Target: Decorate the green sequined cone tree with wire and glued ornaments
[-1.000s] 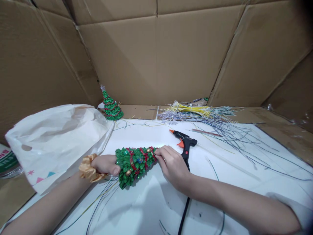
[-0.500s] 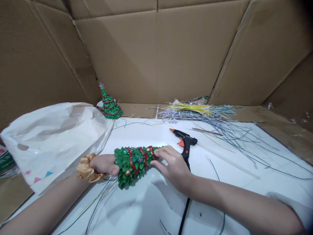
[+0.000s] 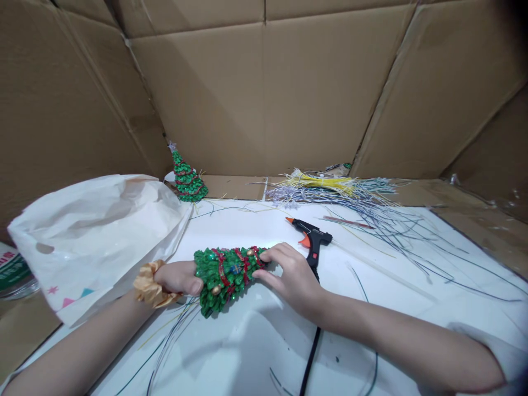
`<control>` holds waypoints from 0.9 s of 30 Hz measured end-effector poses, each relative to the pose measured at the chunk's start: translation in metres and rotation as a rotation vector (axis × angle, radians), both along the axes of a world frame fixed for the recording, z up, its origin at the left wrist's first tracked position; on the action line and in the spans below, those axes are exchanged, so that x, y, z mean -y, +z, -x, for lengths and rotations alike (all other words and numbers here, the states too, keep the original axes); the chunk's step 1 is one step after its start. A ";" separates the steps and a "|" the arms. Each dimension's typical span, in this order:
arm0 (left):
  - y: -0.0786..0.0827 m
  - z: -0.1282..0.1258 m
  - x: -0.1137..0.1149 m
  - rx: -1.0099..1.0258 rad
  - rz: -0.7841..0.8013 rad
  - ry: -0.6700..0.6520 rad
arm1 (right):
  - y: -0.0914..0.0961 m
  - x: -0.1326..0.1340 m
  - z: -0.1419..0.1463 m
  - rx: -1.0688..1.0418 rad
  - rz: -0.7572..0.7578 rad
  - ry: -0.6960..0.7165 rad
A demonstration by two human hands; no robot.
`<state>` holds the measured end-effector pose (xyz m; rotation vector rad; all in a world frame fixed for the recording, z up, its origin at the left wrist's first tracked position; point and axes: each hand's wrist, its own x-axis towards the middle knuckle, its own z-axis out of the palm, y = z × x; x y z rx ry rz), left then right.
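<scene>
A small green craft Christmas tree (image 3: 225, 275) with red garland and gold beads lies on its side over the white table (image 3: 256, 352), tip pointing right. My left hand (image 3: 178, 278), a gold scrunchie on its wrist, grips the tree's wide base. My right hand (image 3: 289, 274) pinches the tree's tip with curled fingers. A black glue gun (image 3: 313, 242) with an orange nozzle lies just beyond my right hand, its cord running toward me.
A second finished small tree (image 3: 186, 179) stands upright at the back left. A white plastic bag (image 3: 94, 236) fills the left side. A bundle of yellow, blue and silver wires (image 3: 338, 187) spreads across the back right. Cardboard walls (image 3: 264, 93) surround the table.
My right hand's fingers have shifted slightly around the tree's tip. The tree and my left hand stay in the same place.
</scene>
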<state>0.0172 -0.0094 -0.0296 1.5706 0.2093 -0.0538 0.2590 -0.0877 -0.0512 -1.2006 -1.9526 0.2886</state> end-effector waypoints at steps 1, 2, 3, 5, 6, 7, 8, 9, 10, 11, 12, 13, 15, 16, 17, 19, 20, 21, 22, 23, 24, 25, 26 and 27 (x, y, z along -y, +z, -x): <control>0.000 -0.001 0.001 0.004 0.005 0.018 | 0.001 0.000 0.000 -0.010 0.014 -0.010; 0.001 -0.003 0.003 0.012 0.013 0.044 | 0.001 -0.001 0.000 -0.024 0.028 -0.022; 0.002 -0.005 0.005 0.024 0.026 0.072 | 0.001 -0.001 0.000 -0.042 0.041 -0.033; 0.003 -0.010 0.010 0.052 0.053 0.128 | 0.000 -0.002 0.000 -0.074 0.066 -0.046; 0.004 -0.013 0.013 0.062 0.062 0.148 | 0.000 -0.002 0.000 -0.084 0.072 -0.047; 0.005 -0.017 0.015 0.071 0.070 0.159 | 0.000 -0.002 0.000 -0.089 0.075 -0.046; 0.005 -0.020 0.018 0.087 0.079 0.167 | 0.000 -0.003 0.000 -0.089 0.072 -0.044; 0.006 -0.023 0.020 0.109 0.087 0.179 | -0.001 -0.003 0.000 -0.087 0.066 -0.042; 0.006 -0.026 0.022 0.134 0.098 0.191 | -0.001 -0.004 0.000 -0.087 0.057 -0.043; 0.006 -0.028 0.024 0.158 0.111 0.207 | -0.002 -0.004 0.000 -0.089 0.050 -0.044; 0.006 -0.030 0.025 0.178 0.124 0.228 | -0.002 -0.004 0.000 -0.094 0.043 -0.047; 0.006 -0.031 0.026 0.188 0.134 0.249 | -0.003 -0.004 0.000 -0.103 0.037 -0.049; 0.005 -0.031 0.027 0.181 0.150 0.279 | -0.005 -0.004 0.001 -0.130 0.028 -0.055; 0.003 -0.030 0.027 0.174 0.161 0.288 | -0.006 -0.004 0.002 -0.147 0.023 -0.058; 0.001 -0.029 0.026 0.166 0.174 0.295 | -0.007 -0.004 0.002 -0.163 0.019 -0.061; -0.003 -0.025 0.024 0.139 0.200 0.305 | -0.009 -0.005 0.002 -0.188 0.007 -0.062; -0.005 -0.023 0.023 0.126 0.208 0.308 | -0.009 -0.006 0.002 -0.195 0.000 -0.060; -0.006 -0.022 0.022 0.113 0.207 0.310 | -0.010 -0.007 0.002 -0.198 -0.007 -0.056; -0.007 -0.022 0.021 0.106 0.195 0.311 | -0.011 -0.008 0.002 -0.198 -0.012 -0.052; -0.007 -0.023 0.021 0.105 0.177 0.310 | -0.011 -0.008 0.002 -0.196 -0.016 -0.050; -0.005 -0.024 0.022 0.107 0.154 0.307 | -0.011 -0.009 0.002 -0.193 -0.018 -0.048; -0.003 -0.026 0.022 0.109 0.131 0.304 | -0.011 -0.009 0.002 -0.189 -0.019 -0.047; -0.001 -0.028 0.023 0.106 0.103 0.301 | -0.011 -0.009 0.002 -0.184 -0.021 -0.048; 0.001 -0.030 0.024 0.095 0.060 0.308 | -0.011 -0.009 0.002 -0.178 -0.023 -0.050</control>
